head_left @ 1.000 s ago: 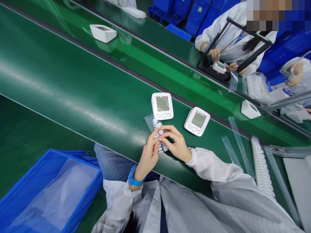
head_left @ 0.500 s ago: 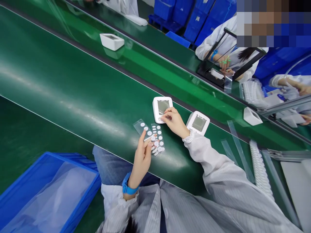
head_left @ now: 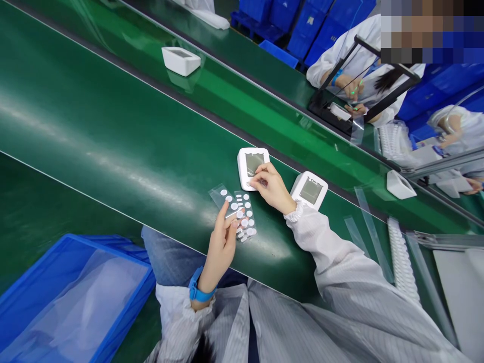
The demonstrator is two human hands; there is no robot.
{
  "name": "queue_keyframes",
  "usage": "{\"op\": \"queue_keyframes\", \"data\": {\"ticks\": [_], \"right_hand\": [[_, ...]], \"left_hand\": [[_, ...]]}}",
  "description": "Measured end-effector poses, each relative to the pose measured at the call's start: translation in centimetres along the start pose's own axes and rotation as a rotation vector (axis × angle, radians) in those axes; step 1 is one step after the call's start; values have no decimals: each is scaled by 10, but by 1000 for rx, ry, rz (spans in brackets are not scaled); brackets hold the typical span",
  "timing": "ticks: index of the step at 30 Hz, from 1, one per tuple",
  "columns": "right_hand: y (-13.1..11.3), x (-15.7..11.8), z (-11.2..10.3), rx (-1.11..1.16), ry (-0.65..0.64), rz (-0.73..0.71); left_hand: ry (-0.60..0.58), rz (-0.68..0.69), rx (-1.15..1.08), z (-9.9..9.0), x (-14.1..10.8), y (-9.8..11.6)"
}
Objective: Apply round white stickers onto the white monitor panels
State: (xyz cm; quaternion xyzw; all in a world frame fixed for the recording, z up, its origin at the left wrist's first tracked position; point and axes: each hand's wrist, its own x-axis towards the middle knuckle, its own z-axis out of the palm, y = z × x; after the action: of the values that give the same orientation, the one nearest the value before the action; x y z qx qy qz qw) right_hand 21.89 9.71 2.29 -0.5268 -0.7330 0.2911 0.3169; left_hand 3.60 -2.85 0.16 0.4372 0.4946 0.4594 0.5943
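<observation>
In the head view, a blue bin (head_left: 41,292) holding translucent plastic is seen at the lower left. A clear sticker sheet (head_left: 229,199) with white dots is held by the left hand (head_left: 219,247), its thumb and forefinger nearly closed on it. A second sheet (head_left: 248,214) of dots and ovals is seen just beside, on or over the green work surface (head_left: 132,151). Compared with one second ago, the right hand (head_left: 275,190) is found at the nearer white device (head_left: 254,164) instead of at the sheets; work is thus judged to be shifted from sheet to device. Its thumb and forefinger are bunched closely over the device's lower face; whether anything is gripped cannot be told. The other device (head_left: 310,191) is partly covered by the right sleeve (head_left: 333,247). No brand or writing is legible on either. Farther off, a white casing (head_left: 181,61), a co-worker's hand (head_left: 350,86) and stacked blue crates (head_left: 257,12) are seen, the crates' pale labels being unreadable.
</observation>
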Motion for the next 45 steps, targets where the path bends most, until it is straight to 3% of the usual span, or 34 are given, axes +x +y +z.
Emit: {"op": "queue_keyframes", "data": {"ticks": [9, 14, 18, 21, 29, 37, 45], "right_hand": [[15, 9, 2, 127, 78, 59], [-6, -7, 3, 159, 112, -1], [-37, -43, 1, 260, -49, -180], [-47, -64, 0, 237, -158, -294], [-46, -75, 13, 147, -48, -362], [-50, -77, 14, 121, -65, -272], [-56, -83, 16, 17, -147, -315]], "left_hand": [[-4, 1, -94, 2, 0, 1], [-17, -1, -138, 2, 2, 3], [-121, -31, -282, 2, 3, 5], [-144, -35, -301, 2, 3, 5], [-20, 24, -224, 4, 3, 7], [56, 42, -53, 6, -1, 2], [99, 15, -29, 6, 0, -1]]}}
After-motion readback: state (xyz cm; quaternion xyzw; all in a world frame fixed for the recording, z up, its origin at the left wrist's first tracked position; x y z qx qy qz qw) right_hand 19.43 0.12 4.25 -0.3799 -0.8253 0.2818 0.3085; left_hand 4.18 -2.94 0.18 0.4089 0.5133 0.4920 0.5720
